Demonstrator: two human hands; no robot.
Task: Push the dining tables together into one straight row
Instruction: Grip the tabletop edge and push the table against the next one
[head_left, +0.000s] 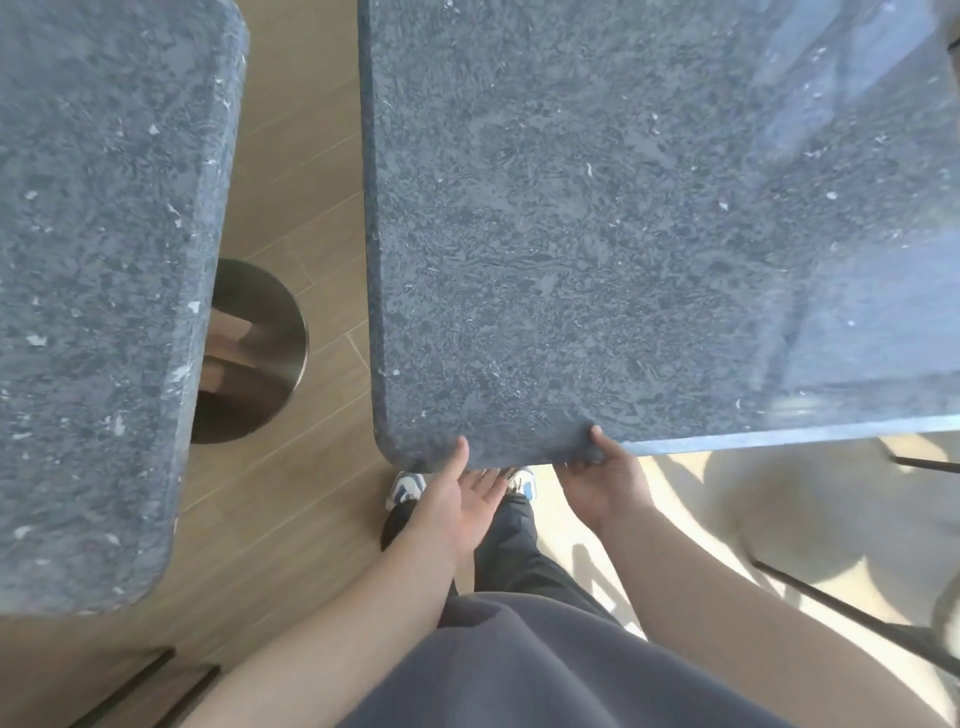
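Note:
Two grey speckled stone-top dining tables fill the view. The right table (597, 223) lies directly in front of me, its near edge at my hands. The left table (98, 270) stands apart from it, with a strip of wooden floor between them. My left hand (457, 499) is below the right table's near left corner, palm up, thumb touching the edge, fingers spread and holding nothing. My right hand (602, 473) grips the same near edge, thumb on top and fingers underneath.
A round metal pedestal base (254, 353) of the left table shows in the gap on the wooden floor (301, 171). Dark chair legs (852, 613) cross the sunlit floor at the right. My feet in sneakers (405, 488) stand under the near edge.

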